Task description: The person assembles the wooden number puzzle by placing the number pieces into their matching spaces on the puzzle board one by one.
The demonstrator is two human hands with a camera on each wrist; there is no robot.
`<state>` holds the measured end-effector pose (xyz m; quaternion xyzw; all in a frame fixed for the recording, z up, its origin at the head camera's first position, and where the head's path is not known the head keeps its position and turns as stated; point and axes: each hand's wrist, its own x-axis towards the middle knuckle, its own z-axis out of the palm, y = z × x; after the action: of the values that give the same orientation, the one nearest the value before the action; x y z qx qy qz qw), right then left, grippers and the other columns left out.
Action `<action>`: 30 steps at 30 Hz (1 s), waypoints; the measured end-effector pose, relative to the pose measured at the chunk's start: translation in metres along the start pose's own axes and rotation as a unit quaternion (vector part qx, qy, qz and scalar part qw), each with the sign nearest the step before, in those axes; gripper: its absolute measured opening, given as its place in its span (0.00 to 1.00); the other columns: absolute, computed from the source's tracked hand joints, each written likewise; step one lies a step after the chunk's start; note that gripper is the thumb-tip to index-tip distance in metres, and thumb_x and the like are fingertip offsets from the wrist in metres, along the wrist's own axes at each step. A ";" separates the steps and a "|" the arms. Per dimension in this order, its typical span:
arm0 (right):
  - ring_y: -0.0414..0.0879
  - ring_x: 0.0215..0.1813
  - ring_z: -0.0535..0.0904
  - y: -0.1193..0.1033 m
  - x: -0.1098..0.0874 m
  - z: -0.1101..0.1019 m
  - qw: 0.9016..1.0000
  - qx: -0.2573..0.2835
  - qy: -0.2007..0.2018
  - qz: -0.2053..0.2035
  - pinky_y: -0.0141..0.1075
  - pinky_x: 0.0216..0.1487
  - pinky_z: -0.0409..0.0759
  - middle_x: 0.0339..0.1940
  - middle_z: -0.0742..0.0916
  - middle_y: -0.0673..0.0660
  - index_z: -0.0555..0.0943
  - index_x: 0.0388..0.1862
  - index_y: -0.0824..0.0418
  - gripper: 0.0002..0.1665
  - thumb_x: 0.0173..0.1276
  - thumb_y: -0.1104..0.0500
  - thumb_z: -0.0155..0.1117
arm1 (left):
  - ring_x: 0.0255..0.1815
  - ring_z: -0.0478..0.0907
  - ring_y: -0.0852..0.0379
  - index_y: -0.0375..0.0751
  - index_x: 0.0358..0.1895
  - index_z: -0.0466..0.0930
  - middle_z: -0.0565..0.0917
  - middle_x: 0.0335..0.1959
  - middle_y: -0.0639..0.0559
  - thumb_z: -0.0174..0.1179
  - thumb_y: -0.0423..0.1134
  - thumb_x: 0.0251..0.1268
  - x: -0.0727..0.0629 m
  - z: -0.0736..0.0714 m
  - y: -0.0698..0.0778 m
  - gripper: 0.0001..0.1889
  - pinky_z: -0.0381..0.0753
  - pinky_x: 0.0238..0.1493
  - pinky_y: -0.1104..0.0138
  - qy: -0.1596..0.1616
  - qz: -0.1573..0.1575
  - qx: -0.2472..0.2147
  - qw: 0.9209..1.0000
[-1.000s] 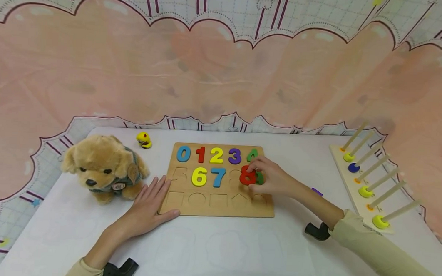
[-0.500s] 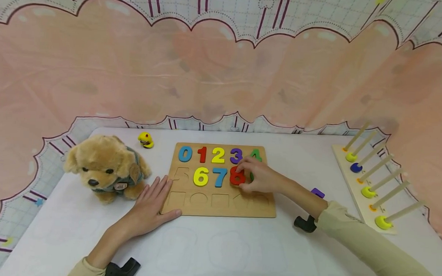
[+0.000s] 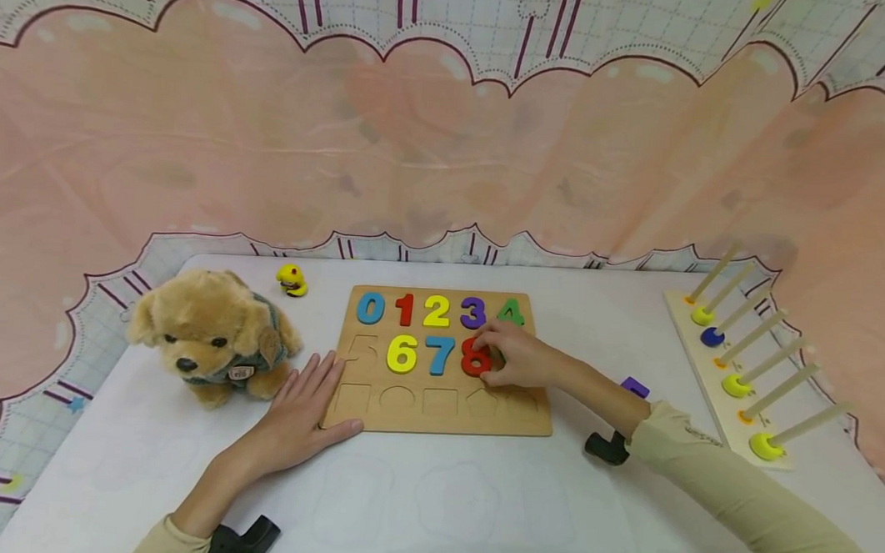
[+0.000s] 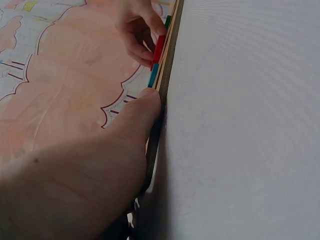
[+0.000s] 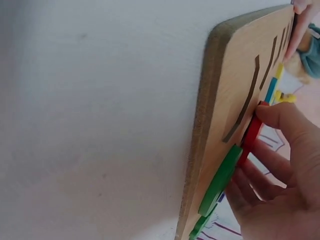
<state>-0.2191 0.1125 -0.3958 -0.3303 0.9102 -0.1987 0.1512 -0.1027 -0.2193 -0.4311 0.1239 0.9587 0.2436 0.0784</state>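
A wooden number board (image 3: 414, 424) lies on the white table. My right hand (image 3: 523, 356) pinches the red number 8 (image 3: 473, 361) between thumb and fingers, at the board's second row beside the blue 7 (image 3: 438, 356). In the right wrist view the red piece (image 5: 253, 131) sits at the board's face, though I cannot tell if it is fully seated. A green piece (image 5: 220, 181) is next to it, mostly hidden by the hand in the head view. My left hand (image 3: 292, 423) rests with straight fingers along the board's left edge, thumb on its lower corner.
Left of the board sit a plush dog (image 3: 210, 339) and a small yellow toy (image 3: 291, 279). A pegged stand (image 3: 714, 387) with rings occupies the right side. A purple piece (image 3: 635, 388) lies near the right forearm. Several outlined recesses (image 3: 397, 398) mark the board's lower row.
My right hand has carried the red 8 a little left, from over the green piece to beside the blue 7. In the last half second it barely moves. The left hand stays put.
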 end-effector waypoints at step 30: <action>0.61 0.62 0.75 0.037 -0.128 -0.010 0.984 0.065 0.156 0.059 0.57 0.60 0.75 0.61 0.79 0.62 0.73 0.63 0.64 0.35 0.59 0.54 0.73 | 0.81 0.35 0.37 0.36 0.78 0.45 0.43 0.80 0.37 0.53 0.69 0.62 0.002 0.000 0.000 0.52 0.34 0.77 0.41 -0.011 -0.006 0.007 1.000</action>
<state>-0.1488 0.2257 -0.3852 -0.2302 0.9257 -0.2974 0.0402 -0.1045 -0.2186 -0.4315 0.1214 0.9603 0.2345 0.0899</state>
